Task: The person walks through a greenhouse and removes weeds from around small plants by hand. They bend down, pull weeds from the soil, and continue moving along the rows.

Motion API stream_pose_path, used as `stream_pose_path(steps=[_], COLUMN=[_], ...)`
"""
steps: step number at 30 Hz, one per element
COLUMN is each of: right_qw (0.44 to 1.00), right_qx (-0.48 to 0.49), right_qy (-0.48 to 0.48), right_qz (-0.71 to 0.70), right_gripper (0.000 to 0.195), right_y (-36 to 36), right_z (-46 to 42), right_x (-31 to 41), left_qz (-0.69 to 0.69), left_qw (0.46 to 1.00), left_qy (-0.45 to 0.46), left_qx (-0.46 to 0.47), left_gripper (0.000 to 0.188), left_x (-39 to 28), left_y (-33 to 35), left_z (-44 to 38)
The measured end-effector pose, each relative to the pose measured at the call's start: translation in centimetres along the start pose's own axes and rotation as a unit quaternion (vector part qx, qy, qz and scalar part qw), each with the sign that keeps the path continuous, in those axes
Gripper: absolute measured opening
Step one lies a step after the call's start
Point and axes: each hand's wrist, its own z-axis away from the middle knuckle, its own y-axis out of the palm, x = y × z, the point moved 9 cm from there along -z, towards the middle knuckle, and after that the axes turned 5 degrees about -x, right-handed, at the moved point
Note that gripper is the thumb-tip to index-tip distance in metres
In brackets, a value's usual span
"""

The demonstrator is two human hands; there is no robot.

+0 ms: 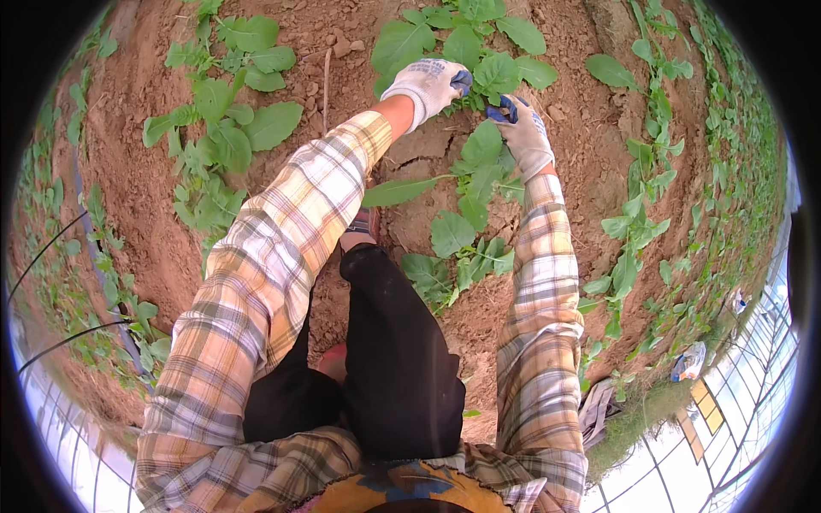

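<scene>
My left hand [431, 88], in a white knit work glove with blue-coated fingers, is curled at the left side of a leafy green plant [498, 73]. Leaves hide what lies under its fingertips. At the lower right of this plant is my right hand [524, 133], gloved alike, with bent fingers near the stems. Whether it pinches a stem does not show. Just below the hands, more leafy plants [482, 147] of the same row grow from cracked brown soil [417, 157]. One long leaf [403, 191] reaches left toward my shoe.
Another row of plants [224, 128] stands on the left, and a further row [632, 237] on the right. A thin stick [326, 90] lies on the soil. At far left are a dark hose [122, 327] and thin black hoops [51, 250]. A plastic bag [689, 362] lies lower right.
</scene>
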Motion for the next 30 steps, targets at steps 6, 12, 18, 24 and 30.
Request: stream_pose_path(steps=[6,12,18,24,30], right_qw=[0.990,0.976,0.970,0.971,0.966], right_qx=[-0.016,-0.030,-0.015,0.020,-0.063], right_qy=[0.034,0.077,0.136,0.127,0.142], right_qz=[0.133,0.201,0.202,0.203,0.208], right_gripper=[0.047,0.063,0.059,0.053,0.054], right_y=[0.7,0.8,-0.2,0.2,-1.9], right_z=[-0.4,-1.3,2.1,3.8,5.6], right_x=[1.7,0.6,-1.0,0.2,0.0], left_qz=[0.024,0.024,0.057,0.107,0.127], left_qw=[1.000,0.999,0.998,0.991,0.977], left_qy=[-0.009,0.012,0.015,0.061,0.127], left_qx=[-0.013,-0.047,-0.038,-0.058,-0.119], left_gripper=[0.032,0.035,0.034,0.041,0.038], left_x=[0.6,-0.5,-1.4,-1.9,0.2], left_y=[0.2,0.4,0.9,0.1,-5.3], left_z=[-0.3,0.2,1.3,2.1,6.7])
